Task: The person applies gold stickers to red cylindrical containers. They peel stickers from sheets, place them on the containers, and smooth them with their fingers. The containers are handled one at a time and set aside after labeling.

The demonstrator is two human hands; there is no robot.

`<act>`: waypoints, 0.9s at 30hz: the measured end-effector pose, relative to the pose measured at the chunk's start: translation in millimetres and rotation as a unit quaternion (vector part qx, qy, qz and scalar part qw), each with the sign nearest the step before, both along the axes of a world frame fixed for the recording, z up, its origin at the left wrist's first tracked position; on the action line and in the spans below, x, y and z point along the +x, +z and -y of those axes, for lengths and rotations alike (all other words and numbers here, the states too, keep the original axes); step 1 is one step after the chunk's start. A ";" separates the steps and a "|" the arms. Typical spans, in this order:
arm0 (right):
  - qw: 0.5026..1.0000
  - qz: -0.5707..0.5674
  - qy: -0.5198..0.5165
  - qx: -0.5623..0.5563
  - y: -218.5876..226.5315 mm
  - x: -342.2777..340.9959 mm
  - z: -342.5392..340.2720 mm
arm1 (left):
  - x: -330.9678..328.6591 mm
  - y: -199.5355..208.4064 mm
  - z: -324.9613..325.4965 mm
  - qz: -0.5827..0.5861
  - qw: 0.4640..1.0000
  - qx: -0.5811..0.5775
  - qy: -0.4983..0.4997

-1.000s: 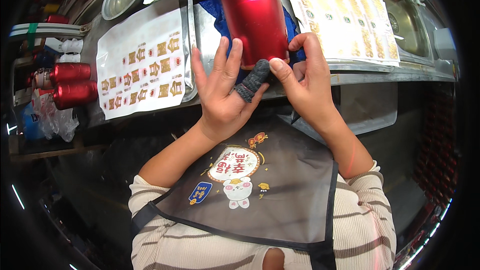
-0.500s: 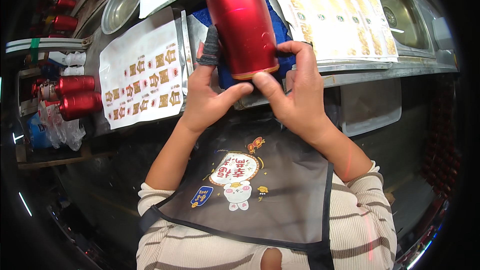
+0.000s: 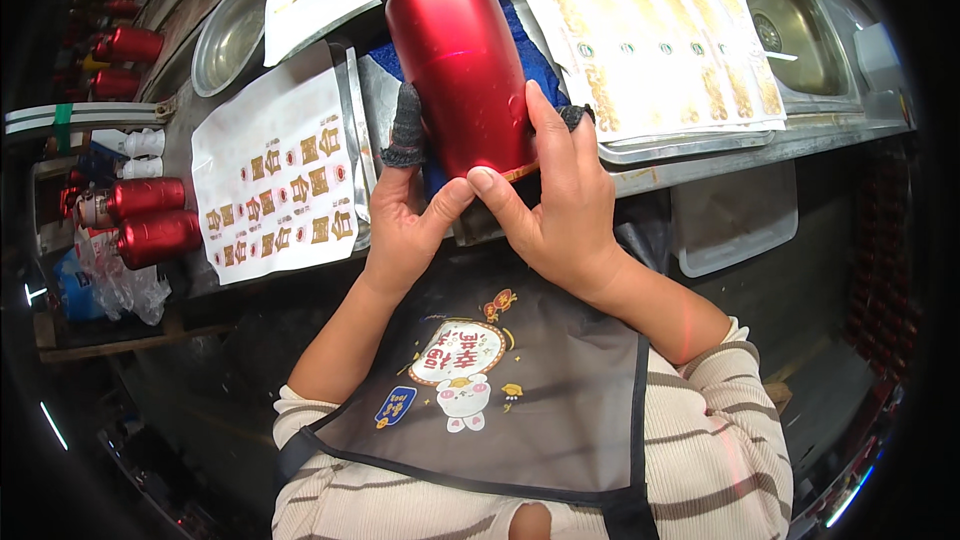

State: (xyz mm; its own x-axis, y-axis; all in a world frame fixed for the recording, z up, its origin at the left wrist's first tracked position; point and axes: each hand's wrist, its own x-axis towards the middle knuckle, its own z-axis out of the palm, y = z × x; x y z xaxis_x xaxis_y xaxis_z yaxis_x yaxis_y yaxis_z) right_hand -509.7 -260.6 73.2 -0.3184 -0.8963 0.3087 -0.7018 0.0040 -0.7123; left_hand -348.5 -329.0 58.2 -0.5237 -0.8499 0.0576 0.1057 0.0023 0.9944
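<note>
A glossy red bottle lies lengthwise in front of me, its metal neck pointing away and its gold-edged base toward me. My left hand is closed on its left side near the base, with a dark wrap on one finger. My right hand grips the right side; a dark wrap shows on a finger there too. Both thumbs meet at the base. Fingers under the bottle are hidden. Beneath it is a blue cloth.
Left lies a sheet of gold and red stickers, beside a metal bowl. Right are gold-printed sheets on a tray, then a sink. More red bottles lie at the left. A translucent bin sits below the counter.
In the picture, the bottle has shifted slightly left and its neck has come into view. My right fingers have straightened along its side, and my thumbs have drawn together at the base.
</note>
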 end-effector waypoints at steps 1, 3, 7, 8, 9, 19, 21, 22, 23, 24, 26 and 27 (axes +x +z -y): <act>1.000 0.002 0.000 -0.002 -0.4 -0.4 -0.3 | -0.7 1.6 -0.4 0.006 1.000 -0.003 0.000; 1.000 0.013 0.006 0.001 0.8 0.7 -1.6 | -0.3 6.9 -2.0 0.019 1.000 -0.007 0.000; 0.999 0.032 0.014 -0.007 0.7 1.4 -1.3 | -1.4 12.4 -6.0 0.038 0.999 -0.001 0.017; 0.999 0.031 0.015 -0.009 0.0 0.7 -1.3 | -2.5 10.5 -5.9 0.040 0.999 -0.004 0.026; 0.999 0.029 0.017 -0.012 -0.8 1.4 -1.8 | -2.3 9.3 -6.6 0.041 0.999 -0.007 0.034; 0.997 0.064 0.025 -0.032 -7.0 2.9 0.4 | -5.6 13.6 -10.1 0.043 0.998 -0.007 0.053; 0.992 0.084 0.071 -0.061 -13.3 -14.6 3.4 | -1.2 12.9 -6.4 0.053 0.997 -0.022 0.044; 0.988 0.124 0.082 -0.038 -12.6 -19.0 -0.5 | -0.3 12.5 -5.0 0.029 0.999 -0.008 0.042; 0.982 0.163 0.091 -0.015 -9.4 -23.8 -3.1 | 0.3 12.2 -3.4 0.006 0.999 0.005 0.039; 0.975 0.200 0.095 0.009 -5.3 -24.5 -5.4 | 5.0 10.9 -2.2 -0.019 0.999 0.022 0.033; 0.956 0.269 0.091 0.080 10.6 -19.3 -8.5 | 15.1 7.3 0.4 -0.006 1.000 0.014 0.023; 0.952 0.282 0.092 0.074 7.4 -19.9 -7.8 | 16.0 5.6 1.9 -0.001 1.000 0.009 0.016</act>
